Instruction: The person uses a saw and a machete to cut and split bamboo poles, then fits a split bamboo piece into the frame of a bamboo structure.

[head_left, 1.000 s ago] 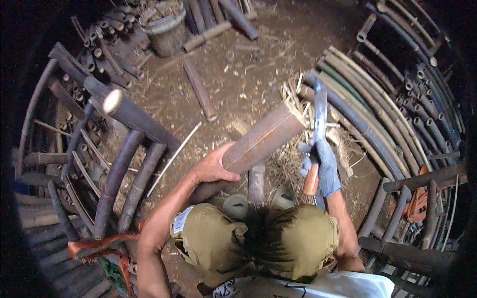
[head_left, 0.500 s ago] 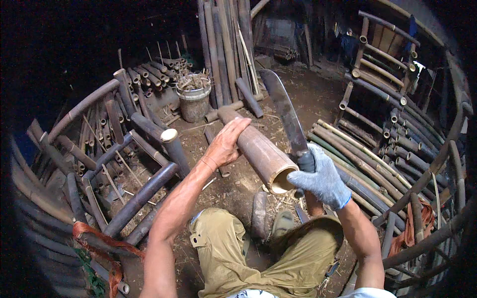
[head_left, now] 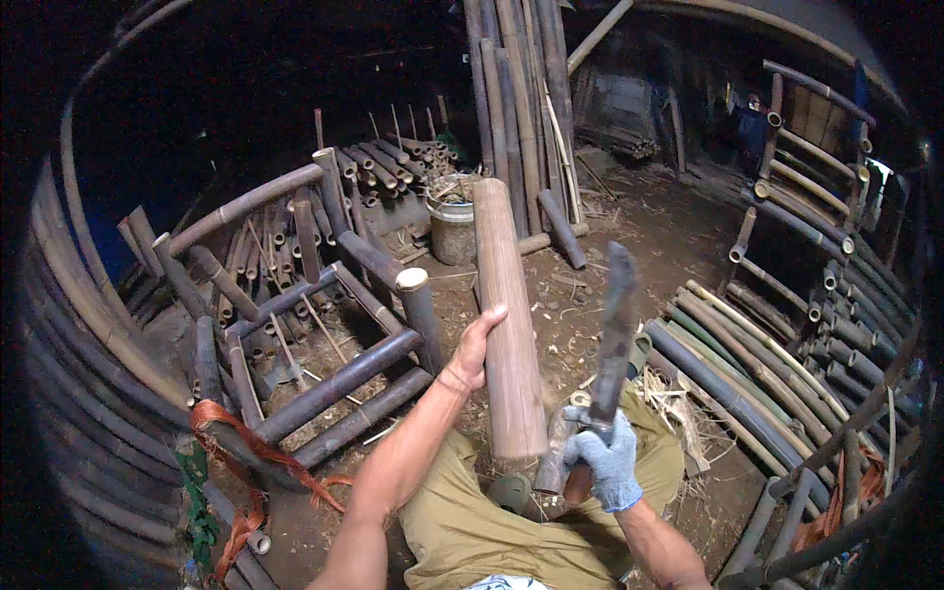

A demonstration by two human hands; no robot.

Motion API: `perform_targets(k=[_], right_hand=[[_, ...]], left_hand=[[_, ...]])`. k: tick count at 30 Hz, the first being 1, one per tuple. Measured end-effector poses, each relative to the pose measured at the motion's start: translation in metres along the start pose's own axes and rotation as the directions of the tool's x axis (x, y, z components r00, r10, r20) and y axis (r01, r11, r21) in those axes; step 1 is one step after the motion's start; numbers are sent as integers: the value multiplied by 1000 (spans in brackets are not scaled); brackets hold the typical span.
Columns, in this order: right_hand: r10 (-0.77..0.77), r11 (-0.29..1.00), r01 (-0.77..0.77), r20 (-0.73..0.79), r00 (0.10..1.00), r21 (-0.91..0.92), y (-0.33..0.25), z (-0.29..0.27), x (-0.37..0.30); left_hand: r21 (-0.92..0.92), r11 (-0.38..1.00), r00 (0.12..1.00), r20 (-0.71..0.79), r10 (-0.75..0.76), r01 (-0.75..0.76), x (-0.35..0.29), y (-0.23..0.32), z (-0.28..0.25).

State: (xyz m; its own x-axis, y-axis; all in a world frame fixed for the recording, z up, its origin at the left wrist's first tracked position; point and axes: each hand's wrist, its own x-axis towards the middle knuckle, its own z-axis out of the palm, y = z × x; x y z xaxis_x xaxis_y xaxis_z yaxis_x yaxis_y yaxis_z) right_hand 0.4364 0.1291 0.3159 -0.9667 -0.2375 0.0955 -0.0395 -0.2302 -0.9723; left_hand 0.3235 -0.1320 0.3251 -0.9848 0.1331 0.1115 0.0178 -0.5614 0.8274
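My bare left hand [head_left: 473, 346] is closed on the middle of a thick brown bamboo section [head_left: 509, 324], which stands nearly upright in front of me with its lower end over my lap. In my right hand [head_left: 606, 460], covered by a grey-blue knit glove, is a machete [head_left: 615, 334] with a wide dark blade pointing up and away. The blade is to the right of the bamboo and apart from it. Part of the handle is hidden by the glove. Close to the glove, between my legs, rests a short dark round piece [head_left: 558, 450].
A dark bamboo chair frame [head_left: 339, 383] stands at left, with orange strips [head_left: 251, 444] near it. Farther back are a bucket of scraps [head_left: 452, 228], stacked bamboo pieces [head_left: 379, 162] and tall upright poles [head_left: 516, 108]. Long bamboo poles [head_left: 757, 359] lie at right; a ladder-like frame [head_left: 806, 177] stands behind.
The bamboo section has swung from slanted to nearly upright, its open end no longer visible. My gloved hand has moved down and away from that end with the machete. The whole view has shifted.
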Motion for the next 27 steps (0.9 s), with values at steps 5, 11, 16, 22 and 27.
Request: perform_targets(k=[5,11,16,22,27], right_hand=[[82,986,-67,-96,992,156,-9,-19,45],[199,978,-197,-24,980,64,38,-35,55],[359,929,-358,12,933,93,39,-20,50],[353,935,-352,-18,935,34,58,-30,46],[406,906,-414,-96,909,-92,71,-33,32]], left_hand=[[147,986,984,-143,103,-82,-21,3,-4],[499,822,927,-88,365,-276,-28,10,14],[712,659,923,-39,383,-243,-38,-21,5],[754,618,934,-18,358,-223,-38,-33,-19],[820,534,937,5,349,-203,-48,-44,-42]])
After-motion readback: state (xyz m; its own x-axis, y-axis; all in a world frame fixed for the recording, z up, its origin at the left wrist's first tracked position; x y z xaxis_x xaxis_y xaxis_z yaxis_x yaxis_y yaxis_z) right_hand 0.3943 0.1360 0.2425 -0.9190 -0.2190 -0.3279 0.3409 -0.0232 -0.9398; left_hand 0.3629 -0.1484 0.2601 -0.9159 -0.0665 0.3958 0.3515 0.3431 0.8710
